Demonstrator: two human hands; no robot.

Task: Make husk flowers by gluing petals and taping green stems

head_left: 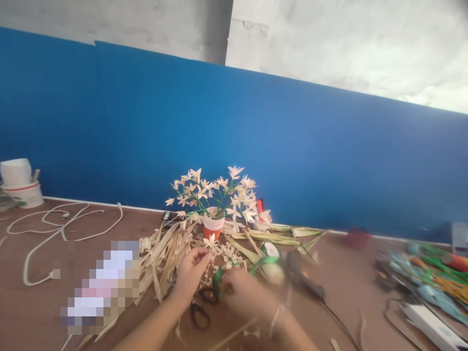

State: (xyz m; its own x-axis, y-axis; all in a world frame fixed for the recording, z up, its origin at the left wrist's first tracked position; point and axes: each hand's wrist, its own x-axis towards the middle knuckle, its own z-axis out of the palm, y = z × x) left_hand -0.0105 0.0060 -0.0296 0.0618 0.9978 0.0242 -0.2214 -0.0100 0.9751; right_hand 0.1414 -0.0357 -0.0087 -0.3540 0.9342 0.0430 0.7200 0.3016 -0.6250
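My left hand (192,273) is closed in a pinch on a small cream flower (210,241) that looks made of dried husk; its stem is hidden by the fingers. Just to the right, my right hand (239,290), blurred, has its fingers curled on green tape (218,280). Another stretch of that tape runs beyond the hand to a white-cored roll (271,250). Scissors with black handles (200,316) lie below and between the hands. Behind them stands a red-and-white paper cup (213,227) holding green-stemmed branches of similar flowers (237,195).
Dried husk strips (161,263) spread left of the cup, with a pixelated device (102,287) beside them. A dark glue-gun-like tool (303,275) trails a cord at right. White cables (62,226), a power strip (435,324) and a colourful pile (431,273) lie farther out. A blue partition (292,146) rises behind.
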